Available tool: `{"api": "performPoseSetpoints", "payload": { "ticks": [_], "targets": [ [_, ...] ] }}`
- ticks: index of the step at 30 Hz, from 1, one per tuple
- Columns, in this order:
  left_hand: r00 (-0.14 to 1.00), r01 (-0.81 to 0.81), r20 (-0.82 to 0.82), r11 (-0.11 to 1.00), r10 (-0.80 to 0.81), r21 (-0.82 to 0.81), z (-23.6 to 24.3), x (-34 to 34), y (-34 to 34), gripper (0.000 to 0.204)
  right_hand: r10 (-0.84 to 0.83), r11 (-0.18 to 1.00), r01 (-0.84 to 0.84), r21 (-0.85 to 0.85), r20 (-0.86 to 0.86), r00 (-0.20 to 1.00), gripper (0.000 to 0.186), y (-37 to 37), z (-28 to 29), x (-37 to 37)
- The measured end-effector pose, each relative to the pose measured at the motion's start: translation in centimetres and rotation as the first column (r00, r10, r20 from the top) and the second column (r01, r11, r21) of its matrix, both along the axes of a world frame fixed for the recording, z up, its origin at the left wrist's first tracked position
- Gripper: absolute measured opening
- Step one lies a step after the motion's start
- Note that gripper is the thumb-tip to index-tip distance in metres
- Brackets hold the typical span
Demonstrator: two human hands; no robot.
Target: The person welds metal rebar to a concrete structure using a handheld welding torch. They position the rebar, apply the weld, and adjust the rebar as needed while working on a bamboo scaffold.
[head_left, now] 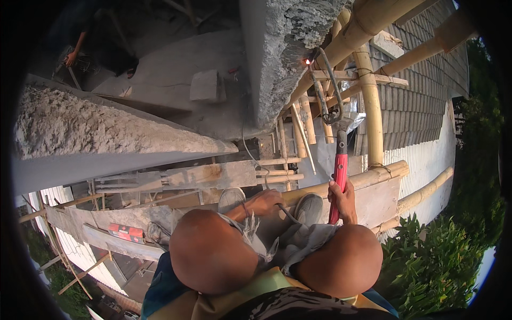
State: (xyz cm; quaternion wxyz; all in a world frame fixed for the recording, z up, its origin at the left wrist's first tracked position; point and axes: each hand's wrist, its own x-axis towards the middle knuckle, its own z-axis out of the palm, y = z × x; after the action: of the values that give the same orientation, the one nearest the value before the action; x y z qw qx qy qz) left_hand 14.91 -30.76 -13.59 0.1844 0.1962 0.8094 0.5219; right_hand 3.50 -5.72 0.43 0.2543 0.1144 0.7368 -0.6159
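Observation:
My right hand (344,198) is closed around the red grip of a long tool (340,173). Its metal front end bends into a loop, and a small bright glow (308,61) shows where the loop reaches the rough concrete edge (282,58). I cannot make out the tool's exact kind. Between my knees, my left hand (264,203) is closed on a dark cable (289,215). A thin stretch of cable also runs upward from beside that hand. Both shoes (308,209) rest on a plank, with torn trouser cloth hanging near them.
Bamboo poles (373,106) frame the right side, before a tiled roof (416,90). A broken concrete ledge (96,128) juts in from the left. Down left, a red box (126,232) lies on a board. Another person's arm (74,50) shows at upper left. Leaves (437,261) fill the lower right.

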Motion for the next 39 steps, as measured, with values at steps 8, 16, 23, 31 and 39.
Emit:
{"api": "performPoseSetpoints", "payload": {
  "ticks": [8, 16, 23, 31, 39],
  "targets": [
    [0.999, -0.033, 0.038, 0.998, 0.035, -0.055, 2.4, -0.5, -0.8, 0.026, -0.328, 0.897, 0.319, -0.306, 0.024, 0.944, 0.018, 1.3, -0.3, -0.8],
    [0.917, -0.378, 0.078, 0.914, 0.392, -0.148, 5.8, 1.9, -6.3, 0.03, -0.362, 0.893, 0.363, -0.265, 0.058, 0.931, 0.019, 2.0, 0.2, -1.5],
    [0.276, -0.943, -0.12, 0.245, 0.954, -0.225, 9.9, 16.9, -10.9, 0.017, -0.23, 0.86, 0.38, -0.342, 0.405, 0.885, 0.012, 4.0, -0.9, -7.3],
    [-0.359, -0.43, -0.483, -0.601, 0.799, -0.674, 5.7, 36.5, -17.8, 0.045, -0.304, 0.784, 0.542, -0.304, 0.573, 0.761, 0.012, 4.6, -3.1, -4.4],
    [-0.236, -0.476, -0.272, -0.355, 0.933, -0.804, 5.4, 39.5, -20.8, 0.043, -0.32, 0.684, 0.565, -0.462, 0.506, 0.801, 0.012, 3.7, -2.7, -6.0]
  ]
}}
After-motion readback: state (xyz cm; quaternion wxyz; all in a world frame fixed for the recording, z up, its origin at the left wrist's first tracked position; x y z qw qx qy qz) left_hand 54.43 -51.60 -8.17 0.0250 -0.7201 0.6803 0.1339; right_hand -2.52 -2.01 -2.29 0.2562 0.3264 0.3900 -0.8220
